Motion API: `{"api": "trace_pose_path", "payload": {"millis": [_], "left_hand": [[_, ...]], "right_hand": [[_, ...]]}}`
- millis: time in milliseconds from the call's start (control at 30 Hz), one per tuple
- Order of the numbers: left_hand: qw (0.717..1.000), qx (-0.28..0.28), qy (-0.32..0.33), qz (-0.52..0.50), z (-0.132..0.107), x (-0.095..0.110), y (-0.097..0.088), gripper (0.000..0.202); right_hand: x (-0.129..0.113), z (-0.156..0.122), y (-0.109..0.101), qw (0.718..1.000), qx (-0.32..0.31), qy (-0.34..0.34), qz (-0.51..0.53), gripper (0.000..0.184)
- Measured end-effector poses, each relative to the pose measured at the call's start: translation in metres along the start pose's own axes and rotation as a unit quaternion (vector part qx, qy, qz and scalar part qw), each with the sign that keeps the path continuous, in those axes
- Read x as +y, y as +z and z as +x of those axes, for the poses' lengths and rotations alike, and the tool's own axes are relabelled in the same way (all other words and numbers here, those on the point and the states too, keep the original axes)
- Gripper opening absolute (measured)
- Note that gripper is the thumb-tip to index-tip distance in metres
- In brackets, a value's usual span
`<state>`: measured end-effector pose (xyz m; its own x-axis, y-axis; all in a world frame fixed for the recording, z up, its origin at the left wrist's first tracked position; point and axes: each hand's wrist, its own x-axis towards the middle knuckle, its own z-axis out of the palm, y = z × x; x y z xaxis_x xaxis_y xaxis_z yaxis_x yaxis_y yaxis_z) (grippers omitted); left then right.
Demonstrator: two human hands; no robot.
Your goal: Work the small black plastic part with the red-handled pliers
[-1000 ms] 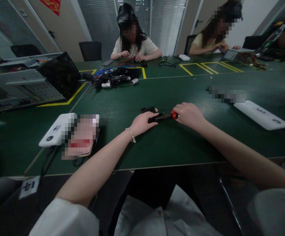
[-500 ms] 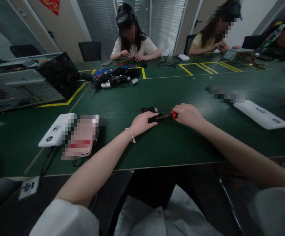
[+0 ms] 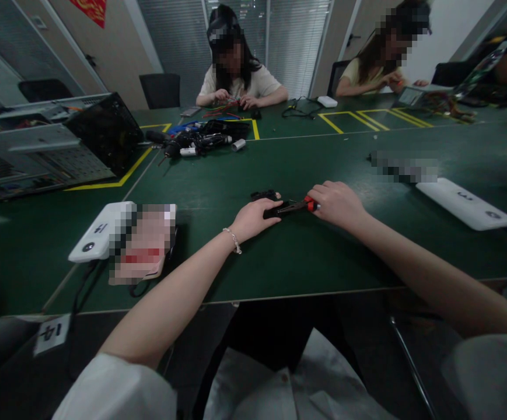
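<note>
Around red-handled pliers (image 3: 309, 203) my right hand (image 3: 337, 201) is closed, with the metal jaws pointing left. My left hand (image 3: 254, 220) is closed on a small black part (image 3: 272, 213), pinched between thumb and fingers just above the table. The tips of the plier jaws meet this black part; whether they grip it or only touch it I cannot tell. Right behind my left hand lies another small dark piece (image 3: 264, 195) with a pale end. Most of the black part is hidden by my fingers.
A green table (image 3: 218, 262) stretches before me. At left stand an opened computer case (image 3: 38, 151), a white power bank (image 3: 100, 233) and a pink phone (image 3: 148, 239). Another white power bank (image 3: 465, 204) lies right. Black cables and parts (image 3: 200, 140) lie farther back. Two people work across the table.
My right hand has shifted very slightly to the right with the pliers. The left hand and the black part look unmoved.
</note>
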<state>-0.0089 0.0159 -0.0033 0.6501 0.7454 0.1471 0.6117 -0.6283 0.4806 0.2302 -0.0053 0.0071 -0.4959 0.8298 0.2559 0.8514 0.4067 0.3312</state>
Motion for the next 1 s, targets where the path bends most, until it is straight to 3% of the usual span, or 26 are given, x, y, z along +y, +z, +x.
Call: {"api": "trace_pose_path", "payload": {"millis": [233, 600, 1000], "left_hand": [[1.000, 0.000, -0.004, 0.003, -0.0001, -0.0009, 0.0007, 0.045], [1.000, 0.003, -0.009, -0.003, -0.0003, 0.0011, -0.0001, 0.045], [1.000, 0.013, 0.005, -0.028, -0.0010, -0.0008, 0.0004, 0.044]], "right_hand": [[-0.0022, -0.0005, 0.0055, 0.999, -0.023, 0.033, 0.034, 0.020], [-0.0008, 0.0000, -0.0015, 1.000, 0.006, -0.006, -0.002, 0.020], [-0.0008, 0.0001, 0.0004, 1.000, 0.002, 0.005, 0.016, 0.019]]}}
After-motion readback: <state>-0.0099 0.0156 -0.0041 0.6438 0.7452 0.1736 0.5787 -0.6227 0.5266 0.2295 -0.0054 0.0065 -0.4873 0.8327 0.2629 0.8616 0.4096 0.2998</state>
